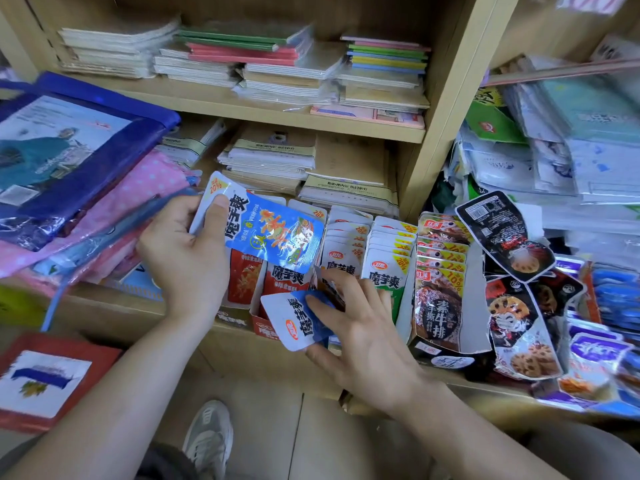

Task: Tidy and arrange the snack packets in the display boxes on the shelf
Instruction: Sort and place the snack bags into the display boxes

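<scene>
Blue in both hands: right hand point(367, 341) pinches a small packet point(291, 322), left hand point(187, 254) grips a big packet point(277, 237) higher up. Just beyond, the red box point(266, 329) holds red packets point(246, 278); white packets point(343, 270) and brown packets point(438, 306) stand in neat rows. Right of the right hand, dark packets point(509, 237) lie loose, so maybe halfway.

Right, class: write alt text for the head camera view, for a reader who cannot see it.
A person's left hand grips a blue snack packet while the right hand holds a second blue packet over display boxes of upright packets on a wooden shelf.
</scene>
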`<action>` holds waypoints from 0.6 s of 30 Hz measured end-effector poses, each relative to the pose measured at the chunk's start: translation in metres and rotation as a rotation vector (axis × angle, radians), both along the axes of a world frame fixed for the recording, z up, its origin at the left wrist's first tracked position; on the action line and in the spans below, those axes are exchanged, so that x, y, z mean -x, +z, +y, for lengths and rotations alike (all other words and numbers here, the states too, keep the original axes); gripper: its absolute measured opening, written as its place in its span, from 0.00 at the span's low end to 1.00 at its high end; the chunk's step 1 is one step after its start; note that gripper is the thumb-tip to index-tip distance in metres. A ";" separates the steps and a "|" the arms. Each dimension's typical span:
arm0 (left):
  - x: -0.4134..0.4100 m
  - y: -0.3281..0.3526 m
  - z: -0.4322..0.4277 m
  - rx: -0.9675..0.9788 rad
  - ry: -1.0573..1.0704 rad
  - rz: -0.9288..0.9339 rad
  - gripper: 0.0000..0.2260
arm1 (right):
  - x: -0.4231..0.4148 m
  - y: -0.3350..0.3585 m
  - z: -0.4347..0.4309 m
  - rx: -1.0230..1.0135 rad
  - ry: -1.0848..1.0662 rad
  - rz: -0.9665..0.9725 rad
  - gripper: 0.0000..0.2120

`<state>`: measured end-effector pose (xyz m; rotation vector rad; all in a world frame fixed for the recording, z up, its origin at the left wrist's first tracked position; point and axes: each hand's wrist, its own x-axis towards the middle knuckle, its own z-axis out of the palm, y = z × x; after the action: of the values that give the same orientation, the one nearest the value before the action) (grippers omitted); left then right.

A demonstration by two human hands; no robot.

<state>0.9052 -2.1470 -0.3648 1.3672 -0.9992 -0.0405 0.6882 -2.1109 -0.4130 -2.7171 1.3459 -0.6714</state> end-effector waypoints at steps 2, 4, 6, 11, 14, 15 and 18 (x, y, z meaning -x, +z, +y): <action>0.000 0.000 0.000 0.000 -0.003 0.001 0.08 | -0.003 -0.006 0.004 0.005 0.004 -0.031 0.23; -0.001 0.000 0.000 0.008 -0.010 0.003 0.08 | -0.006 -0.011 0.008 0.022 0.003 -0.038 0.25; -0.002 -0.001 0.000 0.009 -0.012 0.002 0.09 | -0.008 -0.018 0.010 0.060 -0.001 -0.035 0.24; -0.002 -0.002 -0.002 0.013 -0.010 0.006 0.08 | 0.000 -0.021 0.002 0.086 -0.033 -0.081 0.27; -0.002 -0.003 -0.003 0.016 -0.015 0.013 0.08 | 0.011 -0.010 -0.015 0.018 -0.079 -0.102 0.36; -0.002 -0.004 -0.003 0.019 -0.018 0.006 0.08 | 0.014 -0.006 -0.021 -0.013 -0.091 -0.093 0.38; -0.001 -0.005 -0.001 0.033 -0.033 -0.028 0.08 | 0.018 -0.002 -0.031 -0.112 -0.079 -0.110 0.39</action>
<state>0.9063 -2.1482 -0.3694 1.3243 -1.0417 -0.0300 0.6706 -2.1421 -0.4153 -2.5136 1.4264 -0.7161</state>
